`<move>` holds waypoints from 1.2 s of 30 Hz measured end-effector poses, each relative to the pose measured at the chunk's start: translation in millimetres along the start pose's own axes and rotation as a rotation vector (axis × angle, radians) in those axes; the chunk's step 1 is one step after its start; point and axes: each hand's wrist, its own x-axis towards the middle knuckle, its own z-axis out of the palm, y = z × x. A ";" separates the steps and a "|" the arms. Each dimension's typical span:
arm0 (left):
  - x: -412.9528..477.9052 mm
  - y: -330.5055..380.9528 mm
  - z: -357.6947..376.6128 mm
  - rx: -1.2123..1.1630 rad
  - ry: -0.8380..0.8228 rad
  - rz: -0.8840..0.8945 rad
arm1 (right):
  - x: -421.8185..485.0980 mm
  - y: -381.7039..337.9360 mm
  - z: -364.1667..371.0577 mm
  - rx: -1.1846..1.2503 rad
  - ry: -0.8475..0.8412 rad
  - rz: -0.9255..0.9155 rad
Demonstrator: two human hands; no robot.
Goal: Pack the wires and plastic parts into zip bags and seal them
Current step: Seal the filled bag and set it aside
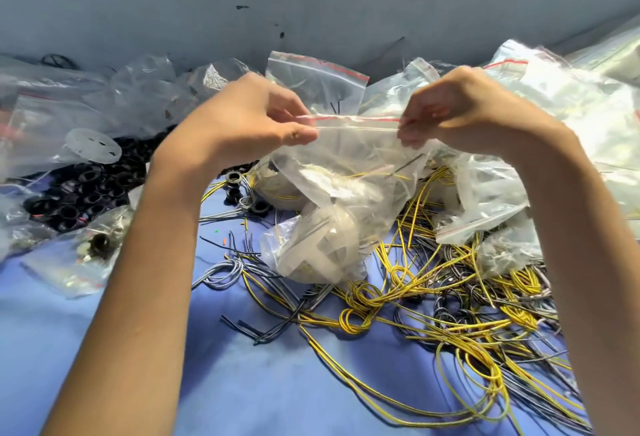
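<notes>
Both hands hold up a clear zip bag [346, 172] with a red line along its top. My left hand [249, 117] pinches the left end of the zip strip and my right hand [460, 110] pinches the right end. Inside the bag hang white plastic parts [322, 245] and a thin yellow wire. Below and to the right, loose yellow wires [433, 300] and grey wires [225, 271] lie tangled on the blue surface. A heap of black plastic rings [93, 189] lies at the left.
Zip bags pile up at the back [315, 79] and at the right [554, 117]. A filled bag [79, 255] lies at the left front. A white plastic disc [91, 146] rests by the black rings. A grey wall rises behind. Blue surface [242, 383] shows in front.
</notes>
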 end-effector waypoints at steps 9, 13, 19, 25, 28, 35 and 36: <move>2.8 7.6 15.1 0.043 -0.023 0.013 | -5.1 -19.5 22.4 0.051 0.122 -0.033; 5.2 10.5 20.0 0.081 -0.012 0.041 | -7.9 -25.0 32.7 0.019 0.129 -0.049; 6.4 11.5 21.5 0.103 0.028 0.068 | -6.2 -35.2 36.6 0.001 0.160 -0.072; 7.0 10.9 29.7 0.122 0.081 0.085 | -8.5 -38.2 37.5 0.018 0.148 -0.069; 4.9 12.1 27.6 0.068 0.034 0.080 | -7.0 -37.3 39.0 0.041 0.157 -0.079; 0.3 7.0 14.1 0.030 -0.039 0.038 | -3.5 -35.8 44.1 0.098 0.182 -0.067; -0.2 7.5 14.3 0.034 -0.047 0.040 | -2.7 -36.2 45.8 0.100 0.195 -0.065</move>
